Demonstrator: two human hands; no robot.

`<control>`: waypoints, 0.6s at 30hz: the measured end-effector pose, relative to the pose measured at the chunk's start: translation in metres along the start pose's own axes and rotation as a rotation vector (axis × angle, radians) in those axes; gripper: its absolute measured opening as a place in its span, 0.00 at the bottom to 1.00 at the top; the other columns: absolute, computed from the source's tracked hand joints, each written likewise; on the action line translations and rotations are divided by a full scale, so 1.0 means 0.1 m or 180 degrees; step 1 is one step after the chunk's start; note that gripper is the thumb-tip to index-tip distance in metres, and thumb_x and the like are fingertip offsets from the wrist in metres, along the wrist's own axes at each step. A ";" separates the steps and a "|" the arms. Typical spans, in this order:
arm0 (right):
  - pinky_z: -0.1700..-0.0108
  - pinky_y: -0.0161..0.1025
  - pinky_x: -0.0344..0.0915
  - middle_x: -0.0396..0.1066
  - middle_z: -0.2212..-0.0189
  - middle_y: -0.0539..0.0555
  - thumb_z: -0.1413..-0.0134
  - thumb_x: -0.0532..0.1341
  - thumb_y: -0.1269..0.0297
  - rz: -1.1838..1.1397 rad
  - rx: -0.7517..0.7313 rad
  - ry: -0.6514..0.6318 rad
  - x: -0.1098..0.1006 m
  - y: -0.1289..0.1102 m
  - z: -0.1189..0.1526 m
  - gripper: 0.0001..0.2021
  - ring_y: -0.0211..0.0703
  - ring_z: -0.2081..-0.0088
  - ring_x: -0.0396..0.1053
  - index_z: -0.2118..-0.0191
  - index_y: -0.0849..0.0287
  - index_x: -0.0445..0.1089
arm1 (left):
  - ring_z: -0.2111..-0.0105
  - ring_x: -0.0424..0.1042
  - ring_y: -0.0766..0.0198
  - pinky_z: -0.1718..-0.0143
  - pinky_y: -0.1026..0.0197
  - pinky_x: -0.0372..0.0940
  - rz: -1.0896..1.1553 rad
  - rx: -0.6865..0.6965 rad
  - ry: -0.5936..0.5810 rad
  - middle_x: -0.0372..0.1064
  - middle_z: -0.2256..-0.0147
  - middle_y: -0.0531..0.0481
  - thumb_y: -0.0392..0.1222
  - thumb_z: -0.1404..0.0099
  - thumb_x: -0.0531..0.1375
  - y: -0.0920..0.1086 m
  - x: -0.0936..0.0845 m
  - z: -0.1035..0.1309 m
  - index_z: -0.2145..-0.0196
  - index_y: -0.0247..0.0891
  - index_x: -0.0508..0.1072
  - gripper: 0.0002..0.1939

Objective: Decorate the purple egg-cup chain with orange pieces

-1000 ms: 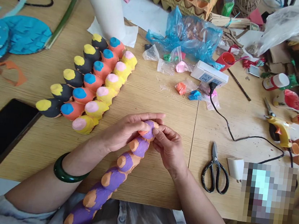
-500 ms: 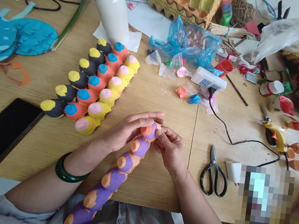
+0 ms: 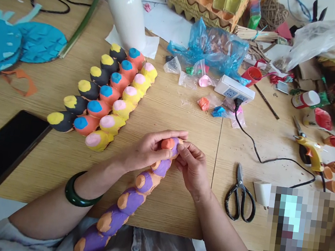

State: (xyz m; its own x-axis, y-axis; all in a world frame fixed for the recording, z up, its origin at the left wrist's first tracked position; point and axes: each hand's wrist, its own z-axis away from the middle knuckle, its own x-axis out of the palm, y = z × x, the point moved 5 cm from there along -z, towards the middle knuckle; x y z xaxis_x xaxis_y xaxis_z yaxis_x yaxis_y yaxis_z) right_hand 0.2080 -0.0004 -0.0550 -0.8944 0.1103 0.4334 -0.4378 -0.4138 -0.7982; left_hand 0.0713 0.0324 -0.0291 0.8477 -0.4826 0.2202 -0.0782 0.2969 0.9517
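A purple-coated egg carton strip (image 3: 132,200) slants from my lap up over the table edge. Its bumps have bare orange tips, and the far one carries an orange-red clay cap (image 3: 168,143). Around that far end my left hand (image 3: 144,150) is closed, thumb on the near side and fingers over the top. From the right, my right hand (image 3: 192,165) pinches the same end between thumb and fingers. To the left lie finished-looking strips: a black strip with yellow tips (image 3: 88,89), an orange-red strip with blue tips (image 3: 109,91), and a yellow strip with pink tips (image 3: 123,108).
Black-handled scissors (image 3: 240,195) lie right of my right hand, near a white plug adapter (image 3: 261,193). A power strip (image 3: 234,88) trails a black cable. Bagged clay (image 3: 203,103), a glue gun (image 3: 310,153), a phone (image 3: 5,150) and a white bottle (image 3: 124,14) surround the work.
My left thumb has come down onto the near side of the end bump, and the fingers have closed around it. The orange-red cap looks smaller and rounder. The strip's far end has shifted slightly right.
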 end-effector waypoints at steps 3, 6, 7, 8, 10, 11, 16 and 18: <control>0.79 0.33 0.46 0.52 0.82 0.42 0.52 0.74 0.54 -0.0073 0.0084 -0.0047 -0.01 0.01 -0.02 0.17 0.31 0.79 0.45 0.77 0.58 0.70 | 0.48 0.78 0.50 0.48 0.50 0.74 -0.0193 0.0143 0.0349 0.73 0.40 0.41 0.50 0.36 0.69 0.07 -0.19 -0.02 0.37 0.45 0.73 0.31; 0.79 0.32 0.46 0.50 0.83 0.42 0.52 0.74 0.54 -0.0174 0.0158 -0.0109 -0.01 0.03 -0.03 0.20 0.31 0.80 0.45 0.80 0.58 0.66 | 0.52 0.78 0.55 0.45 0.52 0.72 -0.0940 0.0684 0.1528 0.77 0.46 0.43 0.50 0.32 0.65 0.16 -0.56 0.00 0.44 0.41 0.78 0.21; 0.79 0.32 0.46 0.50 0.83 0.42 0.52 0.74 0.54 -0.0182 0.0155 -0.0097 -0.01 0.04 -0.03 0.20 0.31 0.80 0.46 0.80 0.58 0.66 | 0.53 0.78 0.56 0.46 0.54 0.72 -0.1354 0.0798 0.1742 0.78 0.48 0.44 0.48 0.31 0.64 0.17 -0.64 0.01 0.46 0.41 0.79 0.19; 0.79 0.32 0.47 0.50 0.83 0.42 0.52 0.74 0.54 -0.0180 0.0151 -0.0079 -0.02 0.04 -0.03 0.20 0.31 0.80 0.46 0.80 0.58 0.65 | 0.53 0.78 0.56 0.47 0.55 0.72 -0.1889 0.0895 0.1846 0.79 0.50 0.45 0.46 0.30 0.62 0.18 -0.68 0.02 0.49 0.40 0.81 0.16; 0.79 0.32 0.48 0.51 0.83 0.43 0.52 0.74 0.55 -0.0166 0.0146 -0.0043 -0.02 0.05 -0.04 0.20 0.31 0.80 0.47 0.80 0.58 0.66 | 0.54 0.78 0.57 0.47 0.55 0.72 -0.2845 0.1039 0.1881 0.81 0.54 0.46 0.42 0.28 0.58 0.17 -0.69 0.02 0.52 0.39 0.83 0.14; 0.79 0.32 0.48 0.51 0.83 0.43 0.52 0.74 0.55 -0.0170 0.0141 -0.0025 -0.03 0.05 -0.04 0.19 0.31 0.79 0.47 0.79 0.58 0.67 | 0.54 0.78 0.57 0.48 0.55 0.72 -0.3202 0.1069 0.1840 0.81 0.55 0.46 0.41 0.27 0.57 0.15 -0.66 0.02 0.53 0.39 0.83 0.15; 0.79 0.31 0.50 0.53 0.82 0.43 0.52 0.74 0.55 -0.0232 0.0098 0.0032 -0.05 0.05 -0.06 0.18 0.31 0.79 0.47 0.79 0.58 0.68 | 0.50 0.77 0.53 0.53 0.55 0.73 -0.4187 0.0910 0.1524 0.78 0.49 0.44 0.36 0.25 0.53 -0.03 -0.51 0.10 0.46 0.38 0.79 0.18; 0.79 0.31 0.50 0.54 0.82 0.43 0.51 0.74 0.55 -0.0239 0.0089 0.0013 -0.04 0.06 -0.06 0.18 0.31 0.80 0.47 0.78 0.58 0.68 | 0.50 0.77 0.53 0.53 0.54 0.73 -0.4528 0.0845 0.1432 0.77 0.47 0.43 0.32 0.27 0.52 -0.11 -0.47 0.14 0.43 0.38 0.77 0.21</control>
State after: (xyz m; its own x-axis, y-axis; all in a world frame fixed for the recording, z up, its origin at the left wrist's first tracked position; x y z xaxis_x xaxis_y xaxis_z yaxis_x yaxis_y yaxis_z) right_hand 0.2089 0.0021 -0.0641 -0.8595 0.1456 0.4899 -0.5010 -0.4292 -0.7515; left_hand 0.0253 0.0404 -0.0472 0.3780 0.0679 -0.9233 0.8717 -0.3621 0.3302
